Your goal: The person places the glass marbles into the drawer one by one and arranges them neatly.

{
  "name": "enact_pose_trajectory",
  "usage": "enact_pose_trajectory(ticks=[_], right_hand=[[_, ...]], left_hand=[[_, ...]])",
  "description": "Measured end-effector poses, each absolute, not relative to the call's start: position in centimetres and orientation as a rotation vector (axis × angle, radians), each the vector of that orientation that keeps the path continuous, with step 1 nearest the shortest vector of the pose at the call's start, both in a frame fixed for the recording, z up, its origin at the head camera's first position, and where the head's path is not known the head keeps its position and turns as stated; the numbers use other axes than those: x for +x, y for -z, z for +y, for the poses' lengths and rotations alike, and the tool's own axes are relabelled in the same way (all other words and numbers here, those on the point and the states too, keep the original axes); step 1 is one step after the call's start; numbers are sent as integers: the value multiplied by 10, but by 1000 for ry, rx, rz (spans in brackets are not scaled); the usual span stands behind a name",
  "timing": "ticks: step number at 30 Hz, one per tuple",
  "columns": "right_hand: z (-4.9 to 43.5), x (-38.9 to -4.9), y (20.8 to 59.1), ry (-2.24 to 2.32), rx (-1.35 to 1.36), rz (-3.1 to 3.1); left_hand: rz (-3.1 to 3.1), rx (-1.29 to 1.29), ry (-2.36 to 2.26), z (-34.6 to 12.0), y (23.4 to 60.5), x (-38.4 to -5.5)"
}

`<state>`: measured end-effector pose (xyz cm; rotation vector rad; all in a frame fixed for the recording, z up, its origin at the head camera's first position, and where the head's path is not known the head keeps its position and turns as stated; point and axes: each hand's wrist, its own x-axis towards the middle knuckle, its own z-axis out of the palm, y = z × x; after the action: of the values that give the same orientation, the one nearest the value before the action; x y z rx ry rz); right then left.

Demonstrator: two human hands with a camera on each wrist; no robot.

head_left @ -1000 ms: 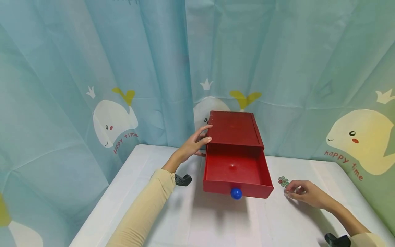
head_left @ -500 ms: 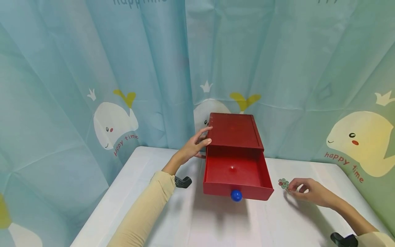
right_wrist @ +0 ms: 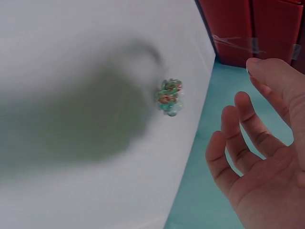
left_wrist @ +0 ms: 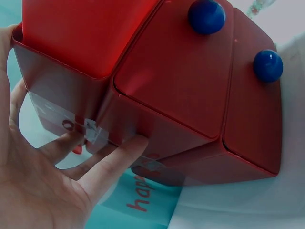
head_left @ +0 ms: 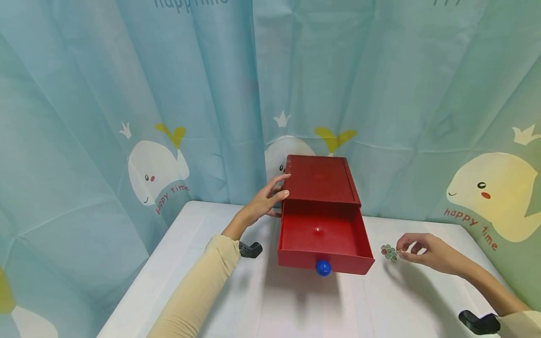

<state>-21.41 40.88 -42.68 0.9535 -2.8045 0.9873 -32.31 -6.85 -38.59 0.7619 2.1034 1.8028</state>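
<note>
Your left hand (head_left: 258, 204) spreads against the red box (head_left: 323, 178). Your right hand's (head_left: 435, 253) thumb and index nearly meet; I can't tell whether they pinch anything. The marbles (head_left: 389, 252) lie just beyond. You're likely picking up; next calls for a secure pinch.

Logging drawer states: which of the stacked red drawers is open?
The top drawer: it is pulled out with its inside showing, while the middle drawer and bottom drawer beneath it sit shut.
</note>
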Motion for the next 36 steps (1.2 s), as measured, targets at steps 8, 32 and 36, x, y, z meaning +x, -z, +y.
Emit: enact_pose_trajectory(ticks=[8, 32, 36], right_hand=[[404, -213, 409, -947, 919, -2799], [396, -218, 348, -907, 852, -2733], [395, -220, 341, -913, 821, -2722]], left_hand=[[2097, 774, -1804, -68, 385, -323], [2110, 759, -1801, -68, 386, -323], [2107, 762, -1800, -68, 385, -323]])
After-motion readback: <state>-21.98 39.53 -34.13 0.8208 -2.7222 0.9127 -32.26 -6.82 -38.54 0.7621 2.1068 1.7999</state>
